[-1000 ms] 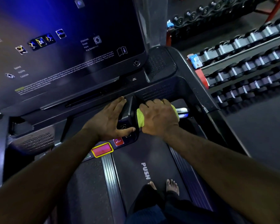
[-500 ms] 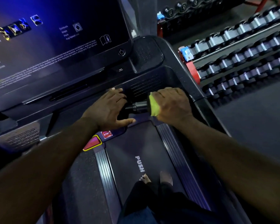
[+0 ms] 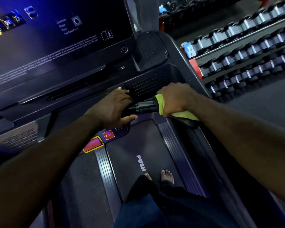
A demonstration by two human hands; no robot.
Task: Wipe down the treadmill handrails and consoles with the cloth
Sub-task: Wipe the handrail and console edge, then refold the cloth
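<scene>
So the step in hand looks like the handrail wipe. The person's right hand (image 3: 176,99) is curled tight round the yellow-green cloth (image 3: 160,104), and the cloth is wrapped over the short front handrail (image 3: 143,106), toward the right edge of the treadmill and just below the console (image 3: 56,46). A tail of the cloth hangs out under the wrist. The left hand (image 3: 110,111) grips nothing. It lies flat with straight fingers on the dark housing at the inner end of that bar, thumb pointing out over the belt (image 3: 130,162), probably just bracing. A bare stretch of bar shows between the two hands. The next move probably calls for sliding the wrapped grip along that stretch with a bit of twist so the underside gets covered too, with the cloth bunched under the palm rather than trailing. One thing to watch is the red STOP button (image 3: 108,134), which sits just beside the left thumb at the front edge of the console, so that hand shouldn't slip down. The big screen probably comes after. A dumbbell rack (image 3: 245,46) stands off to the right, well apart.
</scene>
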